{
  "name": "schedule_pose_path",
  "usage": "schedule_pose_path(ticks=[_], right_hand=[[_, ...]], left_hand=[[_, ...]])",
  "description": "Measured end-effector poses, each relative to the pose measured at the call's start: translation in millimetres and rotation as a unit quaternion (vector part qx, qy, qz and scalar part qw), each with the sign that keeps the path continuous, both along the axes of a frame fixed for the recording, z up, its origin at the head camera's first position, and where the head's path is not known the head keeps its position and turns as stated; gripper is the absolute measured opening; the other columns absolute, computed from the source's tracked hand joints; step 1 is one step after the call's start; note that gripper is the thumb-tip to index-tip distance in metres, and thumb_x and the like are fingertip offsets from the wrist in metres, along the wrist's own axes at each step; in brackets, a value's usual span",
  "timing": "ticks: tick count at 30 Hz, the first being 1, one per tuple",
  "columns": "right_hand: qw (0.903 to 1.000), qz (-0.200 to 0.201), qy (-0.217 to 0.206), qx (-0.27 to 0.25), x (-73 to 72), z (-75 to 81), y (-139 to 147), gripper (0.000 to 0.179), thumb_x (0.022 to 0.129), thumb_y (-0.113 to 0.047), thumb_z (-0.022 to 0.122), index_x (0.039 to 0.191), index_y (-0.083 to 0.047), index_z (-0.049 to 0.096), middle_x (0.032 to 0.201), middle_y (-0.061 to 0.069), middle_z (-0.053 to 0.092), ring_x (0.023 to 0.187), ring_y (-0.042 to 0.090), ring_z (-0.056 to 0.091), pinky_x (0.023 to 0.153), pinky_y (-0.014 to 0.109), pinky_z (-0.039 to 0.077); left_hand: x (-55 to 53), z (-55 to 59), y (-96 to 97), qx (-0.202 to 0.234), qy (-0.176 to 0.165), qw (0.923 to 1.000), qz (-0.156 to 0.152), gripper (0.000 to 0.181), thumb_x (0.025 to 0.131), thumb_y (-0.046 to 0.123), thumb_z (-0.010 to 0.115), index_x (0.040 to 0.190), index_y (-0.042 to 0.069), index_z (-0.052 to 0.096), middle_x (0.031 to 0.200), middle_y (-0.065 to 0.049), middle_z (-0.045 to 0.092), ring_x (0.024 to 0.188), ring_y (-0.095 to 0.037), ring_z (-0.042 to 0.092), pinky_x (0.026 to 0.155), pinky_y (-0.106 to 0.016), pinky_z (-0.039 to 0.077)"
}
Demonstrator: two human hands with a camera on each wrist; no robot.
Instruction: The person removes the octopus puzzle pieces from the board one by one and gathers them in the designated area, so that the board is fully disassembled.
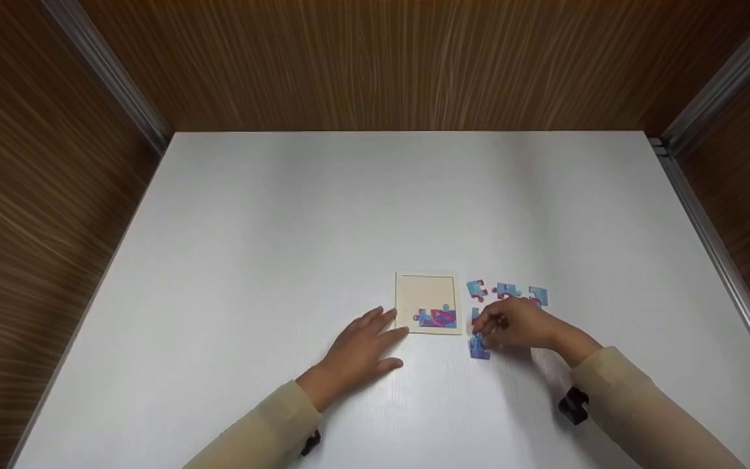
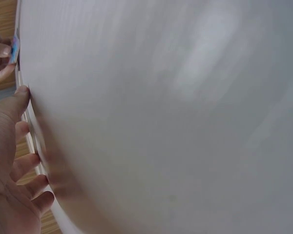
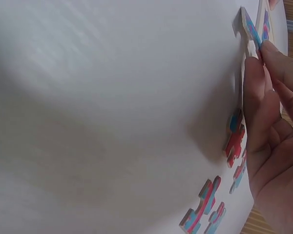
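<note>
My right hand (image 1: 515, 324) pinches a blue and purple jigsaw piece (image 1: 478, 348) between thumb and fingers, just right of the puzzle tray's lower corner. In the right wrist view the pinched piece tilts up from the table. The square wooden tray (image 1: 424, 331) has blue, purple and pink pieces (image 1: 441, 318) lying along its bottom right. My left hand (image 1: 361, 352) lies flat with fingers spread, its fingertips at the tray's left edge. In the left wrist view the left hand (image 2: 14, 170) shows its fingers against the tabletop.
Loose jigsaw pieces lie right of the tray: a blue and red one (image 1: 476, 289), another (image 1: 506, 290) beside it, and one (image 1: 538, 296) farther right. The right hand partly hides some. Wood-grain panels (image 1: 375, 65) border the white table (image 1: 284, 215) at the back and sides.
</note>
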State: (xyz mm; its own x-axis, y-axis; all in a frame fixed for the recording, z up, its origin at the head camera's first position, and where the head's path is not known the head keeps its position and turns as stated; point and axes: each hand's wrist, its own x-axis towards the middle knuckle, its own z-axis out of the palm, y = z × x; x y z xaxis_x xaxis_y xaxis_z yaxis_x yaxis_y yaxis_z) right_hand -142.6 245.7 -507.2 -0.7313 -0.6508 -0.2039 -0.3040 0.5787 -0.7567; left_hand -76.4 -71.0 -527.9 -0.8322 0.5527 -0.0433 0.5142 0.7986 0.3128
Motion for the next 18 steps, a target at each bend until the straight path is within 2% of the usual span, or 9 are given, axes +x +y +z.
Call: schedule_pose_path(ticks=[6, 18], right_hand=[[0.9998, -0.009, 0.006, 0.014, -0.7, 1.4, 0.0, 0.013, 0.080, -0.006, 0.075, 0.091, -0.011, 0.071, 0.085, -0.008, 0.067, 0.078, 0.011, 0.061, 0.069, 0.027, 0.051], [0.9991, -0.020, -0.008, -0.037, -7.2, 5.1, -18.4, 0.011, 0.085, -0.010, 0.072, 0.095, -0.008, 0.070, 0.088, -0.001, 0.067, 0.077, 0.015, 0.059, 0.066, 0.026, 0.049]], left_hand=[[-0.3, -0.3, 0.0, 0.002, 0.004, 1.0000, -0.003, 0.055, 0.092, 0.045, 0.059, 0.140, 0.020, 0.050, 0.150, -0.007, 0.034, 0.139, -0.028, 0.027, 0.109, -0.044, 0.028], [-0.5, -1.6, -0.5, -0.001, 0.008, 0.9999, -0.009, 0.055, 0.092, 0.045, 0.058, 0.140, 0.020, 0.049, 0.150, -0.007, 0.034, 0.138, -0.028, 0.027, 0.108, -0.043, 0.028]])
